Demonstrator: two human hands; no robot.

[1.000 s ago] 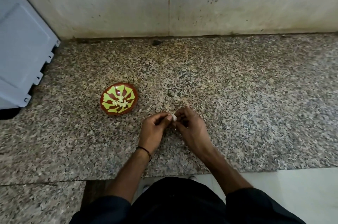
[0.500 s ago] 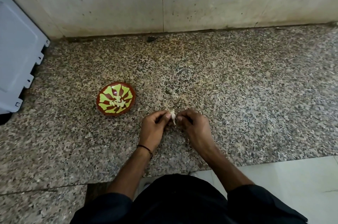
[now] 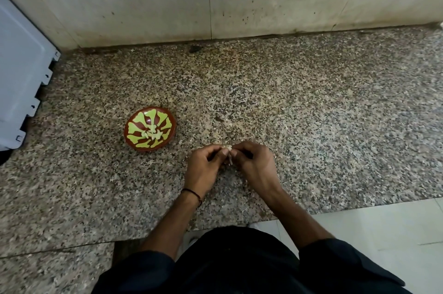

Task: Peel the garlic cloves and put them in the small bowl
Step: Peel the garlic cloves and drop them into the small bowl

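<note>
Now peeling: my left hand [image 3: 203,169] and right hand [image 3: 256,166] both pinch one garlic clove [image 3: 229,152] over the bench [image 3: 311,126].
Each grip is closed on the clove at thumb and fingertip, and a pale strip of skin [image 3: 230,161] hangs below. I judge the left grip should hold firm while the right draws the skin down and away, gently enough not to bruise the flesh. The small bowl [image 3: 140,148], holding peeled cloves [image 3: 151,135], stands near on my left, apart from both hands.
</note>
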